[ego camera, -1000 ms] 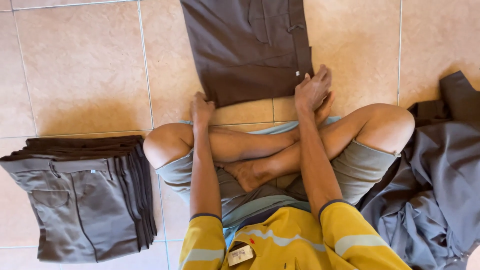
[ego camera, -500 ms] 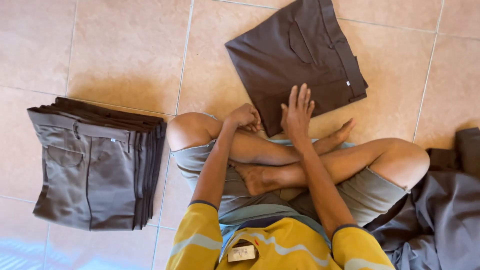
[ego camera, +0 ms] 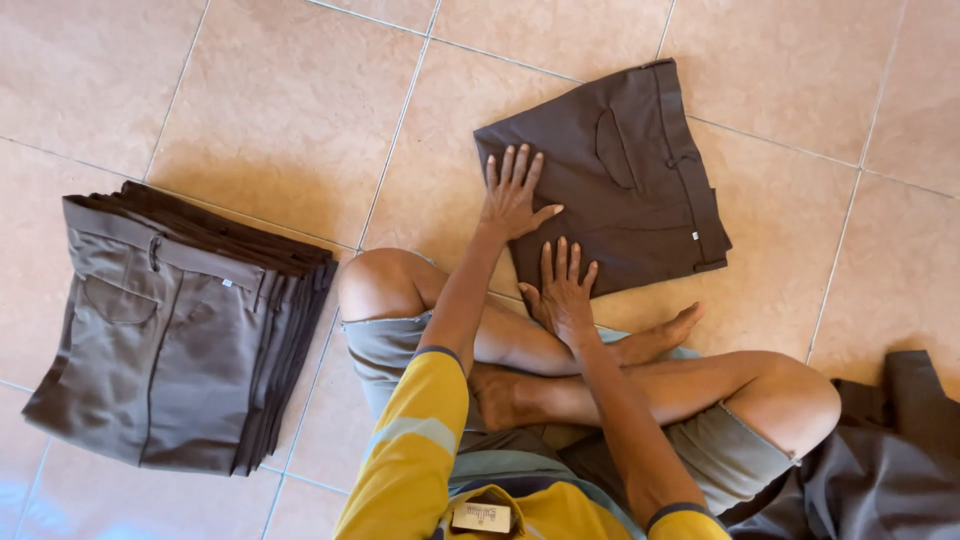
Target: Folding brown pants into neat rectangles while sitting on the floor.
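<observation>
I sit cross-legged on a tiled floor. A folded pair of dark brown shorts (ego camera: 630,170) lies flat in front of my knees. My left hand (ego camera: 513,195) presses flat on its left part, fingers spread. My right hand (ego camera: 563,290) rests palm down on its near edge, fingers apart. Neither hand grips anything.
A neat stack of several folded brown-grey shorts (ego camera: 180,330) lies on the floor to my left. A loose heap of dark grey garments (ego camera: 880,470) sits at my right side. Beige floor tiles (ego camera: 280,110) surround everything.
The view has swung right and the folded shorts now lie squarely ahead. Both hands moved from my knees onto the shorts and flattened out on the cloth.
</observation>
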